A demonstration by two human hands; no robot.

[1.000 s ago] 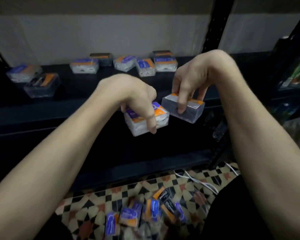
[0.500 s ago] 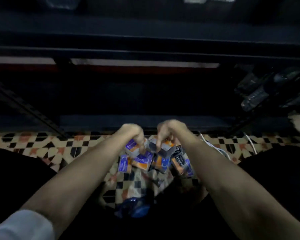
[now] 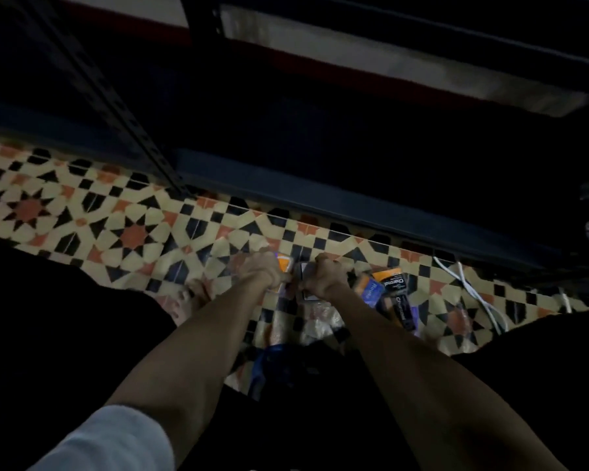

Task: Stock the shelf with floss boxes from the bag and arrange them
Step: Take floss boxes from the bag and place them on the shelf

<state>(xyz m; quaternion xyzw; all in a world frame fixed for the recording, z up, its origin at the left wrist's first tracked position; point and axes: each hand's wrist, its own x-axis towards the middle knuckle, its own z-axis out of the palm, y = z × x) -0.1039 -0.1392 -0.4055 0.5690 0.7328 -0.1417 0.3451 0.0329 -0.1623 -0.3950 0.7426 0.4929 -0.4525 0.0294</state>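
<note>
The dark shelf (image 3: 320, 195) fills the upper half of the frame, its lowest rail slanting from middle left down to the right edge, with a perforated upright (image 3: 123, 107) crossing the upper left. Nothing on its boards can be made out in the gloom. Below it a band of patterned tile floor (image 3: 82, 212), cream, black and orange, runs across the middle.

Two bare forearms reach up from the bottom edge towards the centre, the left one showing a white sleeve (image 3: 109, 440) at lower left. Between them a crinkled clear bag (image 3: 320, 321) lies on the tiles just below centre, with a blue part at its near end.

The left hand (image 3: 266, 270) is curled round an orange floss box (image 3: 284, 265) at centre frame. The right hand (image 3: 323, 277), just beside it, has its fingers clamped on a dark floss box (image 3: 304, 270); both boxes are mostly hidden. Right of that hand, loose floss boxes (image 3: 393, 283) lie heaped by the bag, black and orange ones among them. A white cable (image 3: 473, 294) trails over the tiles at right
</note>
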